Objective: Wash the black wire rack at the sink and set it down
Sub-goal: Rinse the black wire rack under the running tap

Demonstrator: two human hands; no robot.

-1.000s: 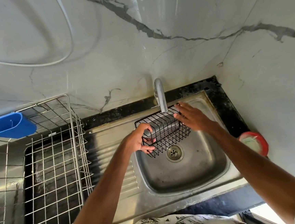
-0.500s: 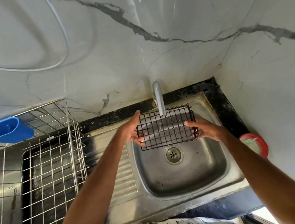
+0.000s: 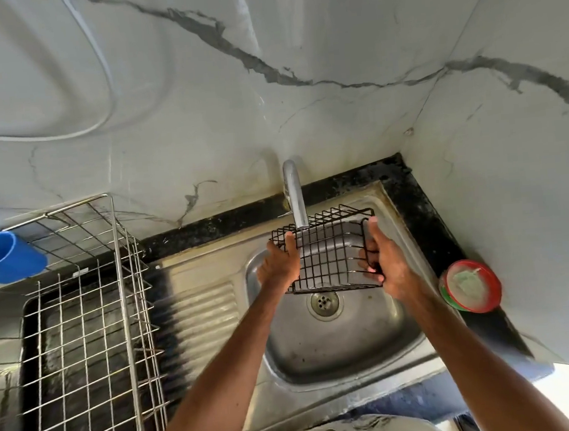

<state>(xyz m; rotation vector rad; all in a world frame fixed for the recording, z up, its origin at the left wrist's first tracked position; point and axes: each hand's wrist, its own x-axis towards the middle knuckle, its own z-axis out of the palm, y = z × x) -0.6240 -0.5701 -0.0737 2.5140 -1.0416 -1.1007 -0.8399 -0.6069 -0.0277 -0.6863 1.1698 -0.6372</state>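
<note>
Hands are both busy here, each one wrapped on a side of the black wire rack (image 3: 331,256). Your left hand (image 3: 277,265) grips the rack's left edge with the thumb up along the wire. Your right hand (image 3: 389,268) holds the right end, thumb on the top corner and fingers hooked round the wires lower down. So the rack hangs in the air between them, over the back half of the sink (image 3: 352,377), tilted, and clear of its bottom as far as I can see. The tip of the faucet (image 3: 294,197) comes down right at its upper edge, and the drain (image 3: 324,302) shows just below its near edge. Can't tell whether water is running. Off to your left a silver wire dish basket (image 3: 87,335) stands beside the drainboard (image 3: 202,312), with a blue plastic holder (image 3: 4,257) hung on its rim. On your right, a round red-rimmed tub (image 3: 471,286) sits on the black bench (image 3: 423,210) by the wall (image 3: 512,161).
</note>
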